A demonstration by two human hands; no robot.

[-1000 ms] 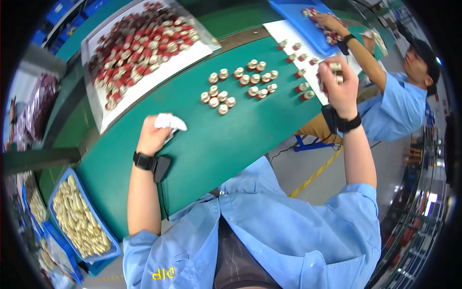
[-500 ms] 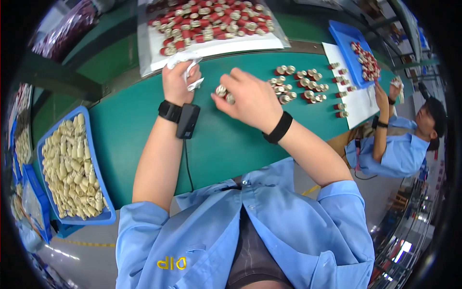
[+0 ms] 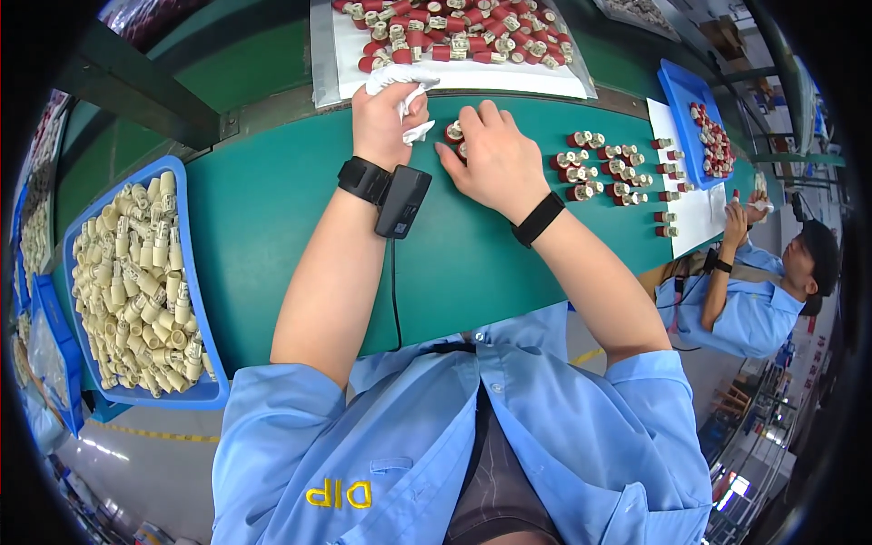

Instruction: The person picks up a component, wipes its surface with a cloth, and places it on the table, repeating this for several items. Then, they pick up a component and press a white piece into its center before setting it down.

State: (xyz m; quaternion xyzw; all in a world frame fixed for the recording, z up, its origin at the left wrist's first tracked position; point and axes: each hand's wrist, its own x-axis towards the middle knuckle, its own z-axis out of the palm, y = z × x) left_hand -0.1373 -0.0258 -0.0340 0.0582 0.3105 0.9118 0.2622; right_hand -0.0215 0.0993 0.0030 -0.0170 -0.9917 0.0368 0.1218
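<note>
My left hand (image 3: 389, 123) is closed on a crumpled white cloth (image 3: 400, 80), above the green tabletop (image 3: 291, 209). To its right, my right hand (image 3: 495, 159) has its fingers curled round a couple of small cylindrical parts (image 3: 455, 133), red at the base and silvery at the top; its palm side is hidden. Farther right, several like parts stand in small groups (image 3: 622, 170) on the green surface. A clear bag on a white sheet, beyond my left hand, carries a heap of red-and-silver parts (image 3: 454, 41).
A blue tray (image 3: 186, 245) heaped with cream-coloured cylindrical parts (image 3: 136, 300) stands at the left. At the far right are a white sheet (image 3: 677, 195), a blue tray (image 3: 677, 86) of red parts, and a co-worker (image 3: 745, 300) in blue. A cable (image 3: 393, 300) hangs from my left wrist's device.
The whole view has shifted, with the table's contents now farther right. My right hand has moved away from me across the table with the parts; my left hand still grips the cloth.
</note>
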